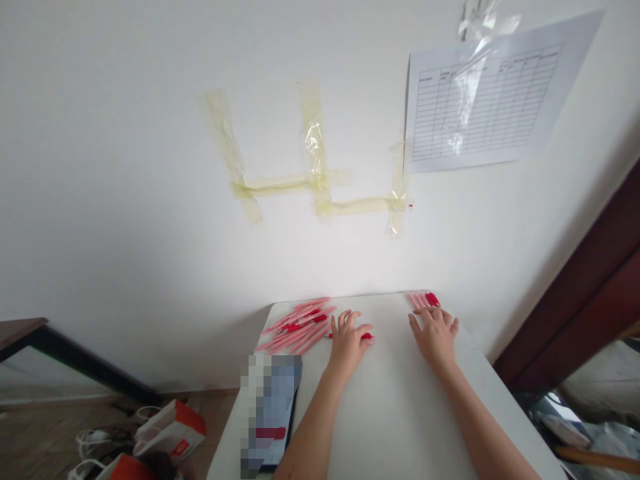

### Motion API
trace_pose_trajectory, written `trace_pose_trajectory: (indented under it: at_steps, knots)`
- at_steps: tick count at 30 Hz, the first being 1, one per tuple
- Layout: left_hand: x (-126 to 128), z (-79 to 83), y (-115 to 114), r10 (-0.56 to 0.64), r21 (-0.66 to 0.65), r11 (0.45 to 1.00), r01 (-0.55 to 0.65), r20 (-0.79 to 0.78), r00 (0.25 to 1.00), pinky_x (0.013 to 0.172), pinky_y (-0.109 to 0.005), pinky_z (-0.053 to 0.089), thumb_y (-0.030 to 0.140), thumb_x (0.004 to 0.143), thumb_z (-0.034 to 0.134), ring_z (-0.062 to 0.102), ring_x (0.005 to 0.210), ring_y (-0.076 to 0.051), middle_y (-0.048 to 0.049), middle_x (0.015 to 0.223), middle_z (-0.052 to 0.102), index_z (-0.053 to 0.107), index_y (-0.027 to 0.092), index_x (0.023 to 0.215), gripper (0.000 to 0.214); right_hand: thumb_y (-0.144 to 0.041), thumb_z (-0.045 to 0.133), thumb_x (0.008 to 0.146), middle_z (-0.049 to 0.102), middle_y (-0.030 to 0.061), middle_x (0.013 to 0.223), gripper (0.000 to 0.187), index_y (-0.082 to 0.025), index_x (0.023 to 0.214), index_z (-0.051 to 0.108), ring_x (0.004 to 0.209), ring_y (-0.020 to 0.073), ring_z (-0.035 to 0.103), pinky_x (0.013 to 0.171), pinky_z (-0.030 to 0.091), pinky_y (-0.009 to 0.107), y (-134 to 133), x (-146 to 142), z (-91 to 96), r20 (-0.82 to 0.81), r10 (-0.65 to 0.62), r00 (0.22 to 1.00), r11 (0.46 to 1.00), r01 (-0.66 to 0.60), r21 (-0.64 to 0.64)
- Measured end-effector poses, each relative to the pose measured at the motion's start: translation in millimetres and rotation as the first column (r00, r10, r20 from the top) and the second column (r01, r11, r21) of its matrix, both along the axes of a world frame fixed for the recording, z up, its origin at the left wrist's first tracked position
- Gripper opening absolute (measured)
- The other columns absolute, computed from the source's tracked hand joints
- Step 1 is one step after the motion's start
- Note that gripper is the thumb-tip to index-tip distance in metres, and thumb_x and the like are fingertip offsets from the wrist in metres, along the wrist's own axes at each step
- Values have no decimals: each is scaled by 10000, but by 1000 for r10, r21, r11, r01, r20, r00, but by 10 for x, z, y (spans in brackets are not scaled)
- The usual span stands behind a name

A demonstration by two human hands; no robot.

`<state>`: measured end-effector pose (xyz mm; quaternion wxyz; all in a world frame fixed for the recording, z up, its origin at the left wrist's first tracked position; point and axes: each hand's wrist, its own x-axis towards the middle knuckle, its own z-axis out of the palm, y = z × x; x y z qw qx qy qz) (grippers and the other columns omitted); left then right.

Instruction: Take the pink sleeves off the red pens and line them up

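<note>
One pen pile (295, 327) and one pen row (420, 300) are laid on one tabletop (390, 413).
The pile, overlapped beyond counting, is set at the far left corner; the row, at the far right, is partly hidden by the loosely spread right hand (435, 328). At least one pen (367, 336) is partly covered by the left hand (349, 335); whether grasped cannot be told.

Head view, forward and down

Forearms (316, 417) extended forward, left hand (347, 338) palm-down, fingers (343, 319) bent, apart; right hand (436, 333) palm-down, loosely spread
</note>
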<state>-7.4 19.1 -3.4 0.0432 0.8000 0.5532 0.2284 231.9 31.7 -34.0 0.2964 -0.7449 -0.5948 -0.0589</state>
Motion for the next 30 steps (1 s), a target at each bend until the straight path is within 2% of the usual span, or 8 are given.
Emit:
trace_pose_trajectory:
  at_steps: [2,7,10,15,19,21,25,30]
  knots:
    - [-104,71,1,21,14,1000,-21,-32,999,1196,-637,209,302,786,784,387,1402,-313,-37,1409,561,714,372,1156,383,-492,362,962,610,117,1229,436,-237,1120,679,1290,335,410,1124,207,670,-2,3,7,-10,0,1000,1000,0,16]
    - [-344,189,3,91,-13,996,-93,-100,991,1189,-670,186,266,765,775,390,1412,-319,-13,1388,594,769,341,923,175,-482,364,963,614,117,1216,428,-230,1069,692,1271,345,423,1125,197,673,-9,4,9,-18,15,1000,999,-14,50]
    - [-381,220,2,131,-28,990,-136,-131,983,1184,-689,170,169,767,706,394,1411,-311,-8,1387,603,775,330,841,191,-475,390,958,629,109,1175,403,-233,1033,704,1238,339,449,1115,235,646,0,11,-8,-17,42,999,994,-40,97]
    - [-285,177,22,130,-25,991,-133,-85,988,1179,-648,220,165,802,665,423,1388,-295,-20,1345,640,777,317,874,202,-459,478,947,640,96,1136,327,-245,1005,718,1157,304,509,1055,371,547,29,21,-12,-17,225,974,953,-216,213]
    - [-118,65,8,40,3,999,-40,-43,998,1190,-665,196,231,824,695,456,1352,-284,4,1321,653,772,341,873,143,-455,554,936,621,79,1201,287,-305,1114,722,1185,274,515,1033,435,470,4,-63,14,10,492,871,863,-489,132]
    - [-37,18,-15,13,13,1000,-12,-25,1000,1191,-684,178,247,846,684,450,1354,-279,8,1322,647,767,350,905,144,-440,591,923,607,74,1243,285,-346,1158,721,1229,278,489,1039,438,463,-27,-136,19,-2,571,821,820,-570,59]
    - [32,-10,-45,-27,-10,1000,27,-19,999,1198,-695,135,308,867,689,426,1366,-282,-3,1333,629,760,361,970,137,-413,614,911,615,70,1257,214,-339,1033,773,1257,294,461,1062,415,497,-64,-244,12,-29,599,800,799,-600,-51]
    - [-71,38,-18,42,-18,999,-43,-39,998,1187,-694,166,343,807,763,413,1364,-309,-22,1352,610,751,357,1034,228,-352,611,905,618,77,1260,198,-313,984,787,1273,305,450,1081,404,499,-26,-176,5,-56,568,821,819,-571,-54]
